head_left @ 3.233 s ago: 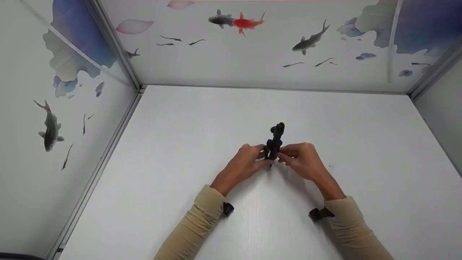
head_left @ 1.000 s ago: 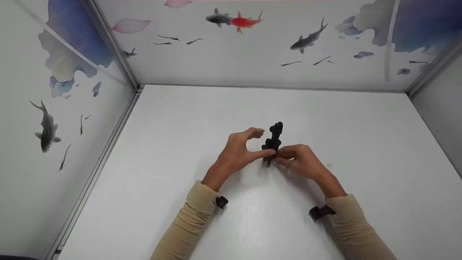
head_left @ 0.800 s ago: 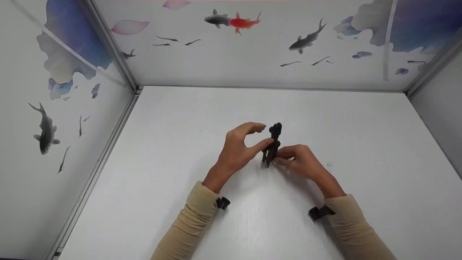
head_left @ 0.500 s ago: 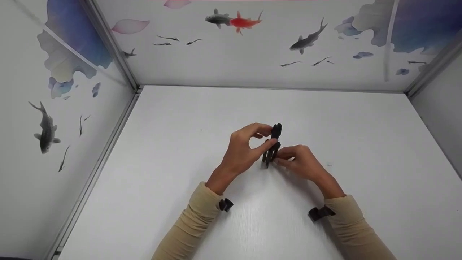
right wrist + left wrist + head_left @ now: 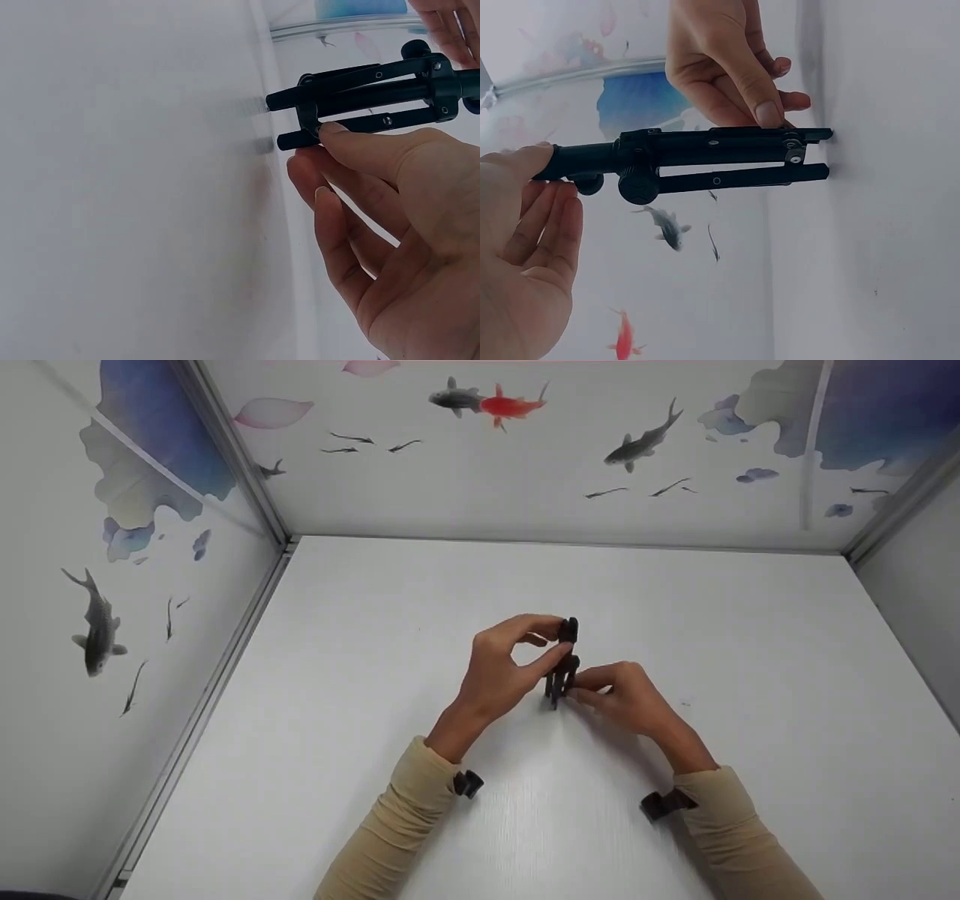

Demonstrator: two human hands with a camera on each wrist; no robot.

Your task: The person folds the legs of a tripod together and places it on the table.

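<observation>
A small black tripod (image 5: 556,687) stands on end near the middle of the table, its slim legs folded close alongside the centre post. My left hand (image 5: 491,675) holds its upper part, thumb on the near side. In the left wrist view the tripod (image 5: 697,154) shows a round knob (image 5: 639,185) where the legs join the post. Low on one leg, my right hand (image 5: 626,697) pinches it between thumb and index finger. The right wrist view shows that thumb by a leg hinge of the tripod (image 5: 375,91), with the feet right at the table surface.
The white table (image 5: 420,585) is enclosed by a back wall (image 5: 525,502) and side walls printed with fish. Metal rails run along their corners. A dark curved edge (image 5: 34,895) shows at the lower left.
My left hand let go low on the tripod, opened, moved up and now grips the upper part. The tripod's top has shifted slightly left and turned. My right hand stays at the leg.
</observation>
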